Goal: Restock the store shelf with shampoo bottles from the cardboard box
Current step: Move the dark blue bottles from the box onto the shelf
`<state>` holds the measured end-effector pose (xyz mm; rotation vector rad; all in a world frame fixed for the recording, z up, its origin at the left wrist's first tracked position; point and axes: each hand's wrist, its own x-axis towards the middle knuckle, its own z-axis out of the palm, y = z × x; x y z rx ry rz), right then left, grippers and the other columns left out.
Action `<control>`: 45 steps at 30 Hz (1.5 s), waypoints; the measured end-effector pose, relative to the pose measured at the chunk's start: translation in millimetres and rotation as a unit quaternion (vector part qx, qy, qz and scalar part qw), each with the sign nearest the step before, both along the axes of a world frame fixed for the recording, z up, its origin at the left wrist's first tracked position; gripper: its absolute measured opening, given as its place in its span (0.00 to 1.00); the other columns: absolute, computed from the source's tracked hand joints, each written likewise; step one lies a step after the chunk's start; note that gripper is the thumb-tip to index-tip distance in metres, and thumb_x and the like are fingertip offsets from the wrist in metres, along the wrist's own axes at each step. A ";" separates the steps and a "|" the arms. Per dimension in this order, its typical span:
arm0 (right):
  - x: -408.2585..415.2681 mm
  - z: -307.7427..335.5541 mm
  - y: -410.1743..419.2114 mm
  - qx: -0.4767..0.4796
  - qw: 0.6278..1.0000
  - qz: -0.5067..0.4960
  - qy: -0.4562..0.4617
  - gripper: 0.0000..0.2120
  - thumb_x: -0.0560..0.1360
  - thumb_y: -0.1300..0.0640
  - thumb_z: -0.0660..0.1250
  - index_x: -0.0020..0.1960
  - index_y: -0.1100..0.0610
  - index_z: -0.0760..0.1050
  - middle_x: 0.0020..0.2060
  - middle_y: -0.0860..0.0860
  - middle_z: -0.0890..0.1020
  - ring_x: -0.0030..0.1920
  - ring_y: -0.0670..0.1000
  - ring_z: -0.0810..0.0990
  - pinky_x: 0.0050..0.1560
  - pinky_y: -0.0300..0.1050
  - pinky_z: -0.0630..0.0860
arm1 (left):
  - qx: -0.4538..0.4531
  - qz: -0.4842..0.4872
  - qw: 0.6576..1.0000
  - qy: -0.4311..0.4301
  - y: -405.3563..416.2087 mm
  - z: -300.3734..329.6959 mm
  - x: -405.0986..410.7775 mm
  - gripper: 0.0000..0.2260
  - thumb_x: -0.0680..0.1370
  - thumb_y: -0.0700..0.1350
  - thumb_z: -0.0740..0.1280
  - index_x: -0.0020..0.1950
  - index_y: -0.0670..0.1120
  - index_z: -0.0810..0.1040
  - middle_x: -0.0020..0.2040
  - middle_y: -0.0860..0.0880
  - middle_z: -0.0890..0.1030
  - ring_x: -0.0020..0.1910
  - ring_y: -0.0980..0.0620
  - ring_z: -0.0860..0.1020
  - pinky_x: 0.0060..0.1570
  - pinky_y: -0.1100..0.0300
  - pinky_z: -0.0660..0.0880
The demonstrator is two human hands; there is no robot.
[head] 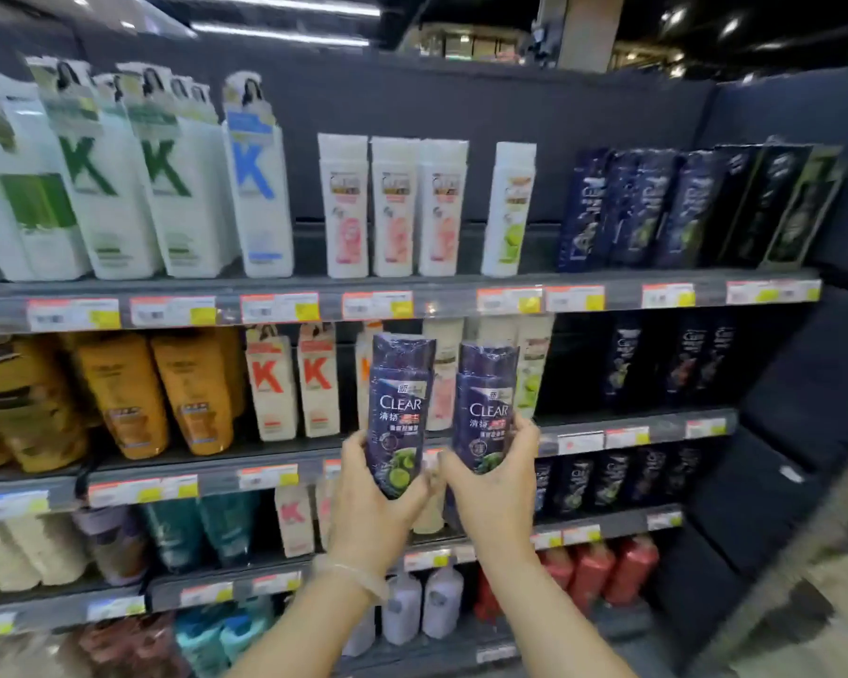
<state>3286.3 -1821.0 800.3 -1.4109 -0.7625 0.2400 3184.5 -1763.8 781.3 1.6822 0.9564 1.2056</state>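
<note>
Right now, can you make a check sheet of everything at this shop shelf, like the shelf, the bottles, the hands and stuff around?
Surface: shelf with price tags along its edges, rows mostly full.
Job's things: two dark CLEAR bottles, left bottle and right bottle, upright, held in front of the second shelf. Cardboard box: not in view.
Clutter: nothing seen.
Hands: left hand grips the left bottle's base; right hand grips the right bottle's base; a bracelet on the left wrist.
Cables: nothing seen.
Surroundings: white K bottles top left, dark bottles top right, ceiling lights above.
</note>
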 end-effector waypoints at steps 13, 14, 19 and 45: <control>189.6 103.1 -114.8 0.026 0.993 -0.096 -0.055 0.30 0.65 0.58 0.74 0.57 0.41 0.60 0.47 0.43 0.78 0.42 0.37 0.78 0.36 0.29 0.73 | 0.076 -0.103 0.991 -0.040 -87.5 115.4 203.2 0.21 0.68 0.41 0.74 0.50 0.54 0.64 0.42 0.56 0.77 0.36 0.68 0.75 0.33 0.78 0.68; 202.1 102.9 -116.5 0.021 0.993 -0.103 -0.056 0.30 0.65 0.58 0.74 0.56 0.40 0.60 0.46 0.43 0.78 0.41 0.37 0.78 0.35 0.29 0.73 | 0.076 -0.108 0.990 -0.038 -88.0 116.4 216.3 0.21 0.68 0.41 0.74 0.50 0.54 0.64 0.42 0.56 0.77 0.36 0.69 0.75 0.33 0.77 0.69; 268.1 102.7 -103.3 0.010 0.991 -0.127 -0.047 0.31 0.65 0.56 0.75 0.56 0.41 0.59 0.44 0.42 0.77 0.38 0.36 0.78 0.32 0.30 0.70 | 0.068 -0.132 0.988 -0.046 -73.5 114.8 281.2 0.20 0.69 0.39 0.73 0.52 0.51 0.66 0.42 0.56 0.77 0.34 0.71 0.75 0.29 0.78 0.68; 478.6 149.5 90.0 0.091 0.991 -0.079 -0.066 0.33 0.66 0.57 0.75 0.65 0.50 0.62 0.53 0.47 0.74 0.50 0.41 0.75 0.45 0.31 0.70 | 0.061 0.051 0.996 -0.040 72.5 162.3 489.1 0.24 0.69 0.46 0.73 0.62 0.49 0.69 0.52 0.52 0.68 0.58 0.50 0.67 0.57 0.55 0.68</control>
